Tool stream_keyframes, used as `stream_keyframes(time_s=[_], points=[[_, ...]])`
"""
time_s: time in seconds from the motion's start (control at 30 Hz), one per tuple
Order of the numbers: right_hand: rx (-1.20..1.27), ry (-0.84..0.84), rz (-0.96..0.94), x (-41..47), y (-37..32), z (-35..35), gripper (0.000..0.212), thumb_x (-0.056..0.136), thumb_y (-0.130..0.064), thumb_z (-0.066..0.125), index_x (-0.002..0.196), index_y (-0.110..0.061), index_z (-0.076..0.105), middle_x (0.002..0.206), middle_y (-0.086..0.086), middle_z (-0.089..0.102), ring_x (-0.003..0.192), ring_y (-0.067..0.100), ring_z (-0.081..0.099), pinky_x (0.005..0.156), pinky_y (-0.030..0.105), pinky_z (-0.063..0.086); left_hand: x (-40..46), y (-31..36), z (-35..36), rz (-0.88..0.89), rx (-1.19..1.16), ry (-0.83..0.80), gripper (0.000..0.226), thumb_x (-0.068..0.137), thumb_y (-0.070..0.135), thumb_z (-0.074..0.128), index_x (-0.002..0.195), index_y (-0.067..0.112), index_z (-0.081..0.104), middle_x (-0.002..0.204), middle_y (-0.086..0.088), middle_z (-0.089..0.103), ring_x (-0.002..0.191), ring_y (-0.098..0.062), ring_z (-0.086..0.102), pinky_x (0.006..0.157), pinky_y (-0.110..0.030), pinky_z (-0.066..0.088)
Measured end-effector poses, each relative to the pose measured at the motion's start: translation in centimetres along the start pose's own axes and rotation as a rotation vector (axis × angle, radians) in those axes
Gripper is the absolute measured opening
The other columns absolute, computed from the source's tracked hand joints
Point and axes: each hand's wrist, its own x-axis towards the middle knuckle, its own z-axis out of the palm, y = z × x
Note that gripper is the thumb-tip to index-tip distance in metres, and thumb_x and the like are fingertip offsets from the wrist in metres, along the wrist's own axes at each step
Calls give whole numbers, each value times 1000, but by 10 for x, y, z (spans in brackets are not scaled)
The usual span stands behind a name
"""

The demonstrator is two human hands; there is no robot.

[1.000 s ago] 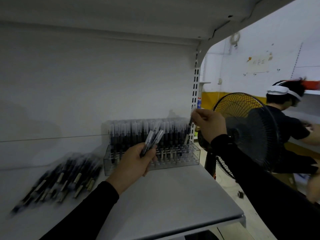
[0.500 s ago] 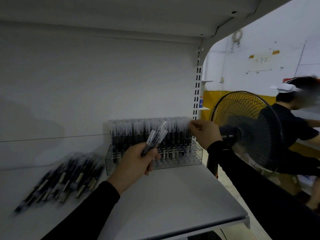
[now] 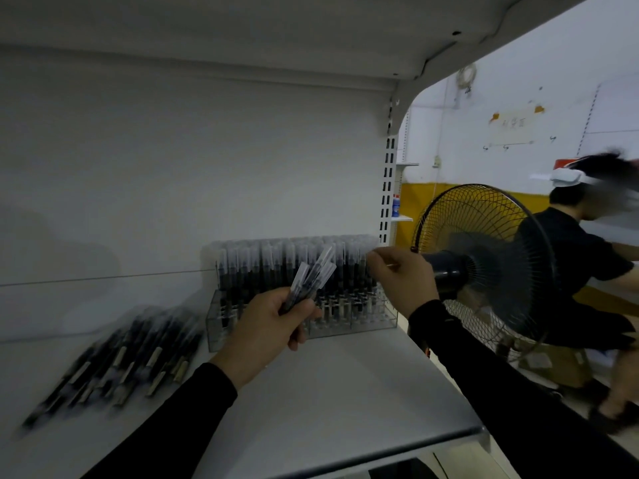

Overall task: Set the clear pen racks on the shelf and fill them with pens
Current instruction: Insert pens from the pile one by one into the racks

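A black standing fan stands on the floor just past the right end of the shelving. Beyond it a second person in a black shirt leans toward the right. A paper notice hangs on the far wall.

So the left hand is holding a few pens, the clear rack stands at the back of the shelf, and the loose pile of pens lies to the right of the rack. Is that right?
Not quite. The head view shows the loose pile of pens lying left of the clear rack, not right. The rest holds: the left hand grips a few pens, and the rack stands at the back of the shelf.
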Motion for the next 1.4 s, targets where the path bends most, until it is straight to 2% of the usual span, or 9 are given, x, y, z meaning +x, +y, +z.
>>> stream_keyframes(time_s=[0.13, 0.27, 0.47, 0.6, 0.7, 0.97, 1.13, 1.27, 1.4], points=[[285, -247, 31, -20, -16, 16, 23, 88, -41, 64, 89, -20, 73, 80, -1, 72, 78, 14, 70, 80, 37, 58, -1, 2, 2, 11, -14, -5, 14, 96, 13, 58, 91, 17, 70, 87, -5, 75, 54, -15, 59, 53, -25, 50], [435, -313, 41, -28, -23, 28, 25, 86, -36, 67, 85, -12, 73, 81, 12, 71, 82, 29, 68, 82, 43, 58, -2, 4, 3, 7, -33, 0, 13, 95, 13, 60, 88, 17, 70, 85, -12, 74, 56, -19, 62, 55, -28, 53], [695, -233, 181, -22, -30, 18, 13, 92, -12, 60, 87, -3, 69, 83, 12, 69, 77, 18, 67, 74, 24, 57, -1, 2, 4, -46, -72, 21, 15, 96, 18, 57, 88, 13, 68, 88, -8, 75, 66, -22, 65, 63, -32, 57], [816, -112, 266, -5, -22, -8, 15, 94, -16, 57, 98, -7, 68, 96, 9, 73, 90, 16, 70, 79, 25, 57, 3, -3, 2, -30, 42, 65, 26, 96, 24, 56, 81, 6, 68, 71, -7, 70, 56, -15, 59, 52, -27, 50], [732, 16, 230, 9, -18, -23, 17, 95, -16, 56, 99, -5, 68, 92, 8, 72, 82, 12, 71, 75, 22, 58, 4, -5, 1, 23, 170, 86, 28, 96, 26, 57, 76, 12, 69, 54, 10, 60, 44, 1, 47, 49, -22, 37], [128, 251, -8, 29, -4, -34, 16, 96, -25, 55, 96, -16, 69, 80, -5, 67, 64, -7, 60, 58, 2, 46, 7, -8, 0, 22, 150, 69, 21, 100, 24, 50, 90, 12, 66, 79, -5, 69, 50, -7, 47, 53, -28, 35], [8, 231, -27, 36, 5, -25, 21, 97, -25, 54, 103, -12, 70, 82, -8, 64, 71, -4, 58, 66, 8, 44, 8, -9, -1, 41, 158, 74, 26, 99, 27, 51, 86, 12, 68, 82, -15, 69, 54, -16, 48, 56, -33, 39], [18, 189, -11, 39, 12, -20, 21, 96, -22, 55, 103, -8, 70, 84, -1, 65, 77, 12, 64, 76, 21, 52, 9, -10, -3, 39, 154, 82, 27, 99, 28, 51, 84, 14, 69, 81, -16, 69, 54, -17, 49, 57, -36, 41], [-57, 107, -8, 39, 20, -15, 26, 97, -29, 54, 105, -10, 69, 89, 1, 68, 80, 12, 63, 75, 19, 50, 8, -9, -3, 30, 136, 79, 28, 98, 30, 51, 84, 13, 69, 83, -19, 69, 58, -18, 51, 56, -34, 40]])
